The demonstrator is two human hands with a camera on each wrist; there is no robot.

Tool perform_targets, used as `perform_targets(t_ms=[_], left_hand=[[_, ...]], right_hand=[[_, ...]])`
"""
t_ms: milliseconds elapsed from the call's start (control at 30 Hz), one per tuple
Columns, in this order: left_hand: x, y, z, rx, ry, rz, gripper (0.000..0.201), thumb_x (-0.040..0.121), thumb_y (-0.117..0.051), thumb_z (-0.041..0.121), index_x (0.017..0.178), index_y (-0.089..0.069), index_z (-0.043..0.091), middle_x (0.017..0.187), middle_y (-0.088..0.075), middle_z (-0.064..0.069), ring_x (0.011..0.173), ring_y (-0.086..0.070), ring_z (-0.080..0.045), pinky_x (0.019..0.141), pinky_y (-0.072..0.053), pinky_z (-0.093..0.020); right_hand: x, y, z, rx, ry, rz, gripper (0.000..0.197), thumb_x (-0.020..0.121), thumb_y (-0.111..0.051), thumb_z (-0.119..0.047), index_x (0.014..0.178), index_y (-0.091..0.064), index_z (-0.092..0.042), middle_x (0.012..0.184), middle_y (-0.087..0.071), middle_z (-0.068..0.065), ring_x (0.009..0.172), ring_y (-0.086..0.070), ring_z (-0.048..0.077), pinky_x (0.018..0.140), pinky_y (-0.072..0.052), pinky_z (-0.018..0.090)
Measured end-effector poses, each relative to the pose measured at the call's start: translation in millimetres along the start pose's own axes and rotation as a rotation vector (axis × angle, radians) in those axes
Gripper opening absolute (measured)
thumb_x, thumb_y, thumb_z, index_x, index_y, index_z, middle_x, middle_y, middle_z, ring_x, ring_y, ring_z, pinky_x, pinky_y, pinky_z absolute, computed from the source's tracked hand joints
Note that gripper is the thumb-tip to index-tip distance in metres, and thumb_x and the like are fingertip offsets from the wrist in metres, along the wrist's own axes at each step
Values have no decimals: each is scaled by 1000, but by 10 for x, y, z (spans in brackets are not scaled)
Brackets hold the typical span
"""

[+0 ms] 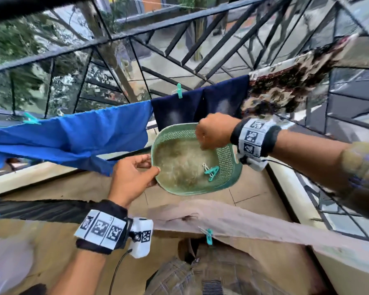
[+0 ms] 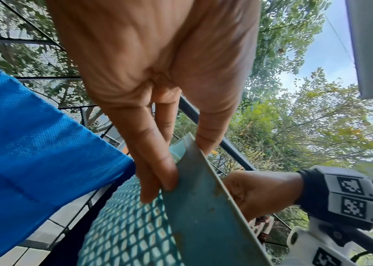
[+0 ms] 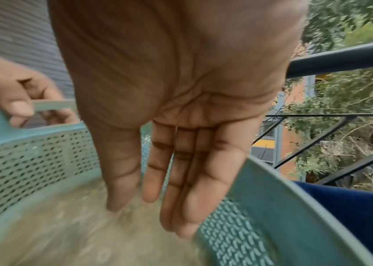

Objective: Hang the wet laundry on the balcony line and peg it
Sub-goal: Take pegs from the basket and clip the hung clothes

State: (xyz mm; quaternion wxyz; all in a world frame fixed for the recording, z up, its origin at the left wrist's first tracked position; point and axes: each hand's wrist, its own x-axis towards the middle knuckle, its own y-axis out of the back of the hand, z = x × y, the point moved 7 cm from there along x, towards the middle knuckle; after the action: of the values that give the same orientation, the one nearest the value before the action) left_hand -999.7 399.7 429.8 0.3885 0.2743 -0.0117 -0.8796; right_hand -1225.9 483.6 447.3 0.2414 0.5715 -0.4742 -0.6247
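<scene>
While left hand (image 1: 134,177) pinches the green peg basket (image 1: 228,158) rim | right hand (image 1: 213,134) reaches in, fingers straight, empty | teal pegs (image 1: 211,172) below its fingertips: light, stiff, springy, grab by the tails

Basket (image 1: 226,158) walls ring the pegs (image 1: 211,171); top open.

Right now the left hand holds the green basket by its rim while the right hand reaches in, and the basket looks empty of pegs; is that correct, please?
Not quite: the basket is not empty. The head view shows teal pegs lying on its floor. The rest stands: the left hand holds the rim and the right hand reaches in.
</scene>
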Motion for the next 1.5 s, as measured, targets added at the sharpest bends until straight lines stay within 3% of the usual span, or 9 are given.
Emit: perform_targets(t_ms=[167,400,533,733,867,1033,1267,1367,1500], left_hand=[[-383,-84,-22,18,-50,-27,27,82,-71,-2,106,-72,8,84,-64,-1,79,-66,-15,64,-61,-30],[-754,-249,14,49,-157,-70,21,79,-73,2,73,-73,23,60,-62,14,65,-61,-12,70,-63,-45],[-877,-377,62,69,-178,-82,25,59,-73,33,80,-73,47,69,-70,13,81,-73,-24,76,-62,-49],[-917,-661,143,87,-202,-125,44,53,-71,40,96,-74,34,81,-75,1,86,-74,-26,78,-61,-50],[-939,-878,252,103,-214,-157,40,54,-71,39,94,-73,40,83,-75,-4,87,-74,-29,77,-61,-51],[-874,-1176,352,122,-207,-169,48,53,-72,42,100,-74,35,82,-75,1,85,-74,-22,80,-61,-47],[-806,-1872,502,166,-175,-184,49,52,-73,40,101,-74,36,84,-76,4,84,-75,-20,81,-61,-47],[-817,-2186,635,195,-168,-171,35,53,-72,37,86,-75,44,80,-74,7,83,-74,-20,79,-61,-44],[-792,-2600,783,179,-144,-160,47,56,-71,26,103,-77,22,84,-74,2,79,-74,-21,69,-63,-43]], right_hand=[[-315,-386,-363,-100,27,-150,25,70,-82,-37,89,-74,-22,87,-72,0,85,-67,25,66,-46,27],[-784,-757,-399,-163,-105,-327,29,66,-86,-35,83,-66,-23,75,-60,-2,80,-63,24,72,-55,31],[-1045,-808,-258,-193,-210,-344,43,59,-90,-40,93,-72,-21,83,-66,2,81,-68,26,70,-56,32],[-1325,-878,-79,-214,-285,-439,43,58,-92,-36,93,-74,-19,89,-71,3,83,-69,25,66,-51,27],[-1410,-817,106,-213,-314,-369,32,56,-89,-29,84,-75,-22,85,-72,3,69,-68,24,68,-61,36],[-1499,-820,412,-151,-322,-268,25,74,-77,-37,91,-71,-20,89,-71,4,76,-67,28,71,-58,33],[-1506,-688,969,-15,-285,-96,20,80,-64,-33,96,-71,-23,95,-70,2,87,-64,28,65,-44,27],[-1569,-684,1240,5,-268,-49,20,84,-59,-34,98,-68,-22,92,-66,2,79,-58,27,65,-42,28],[-1707,-752,1597,-6,-273,-48,23,87,-60,-35,101,-70,-21,94,-67,3,76,-51,26,67,-43,28]])
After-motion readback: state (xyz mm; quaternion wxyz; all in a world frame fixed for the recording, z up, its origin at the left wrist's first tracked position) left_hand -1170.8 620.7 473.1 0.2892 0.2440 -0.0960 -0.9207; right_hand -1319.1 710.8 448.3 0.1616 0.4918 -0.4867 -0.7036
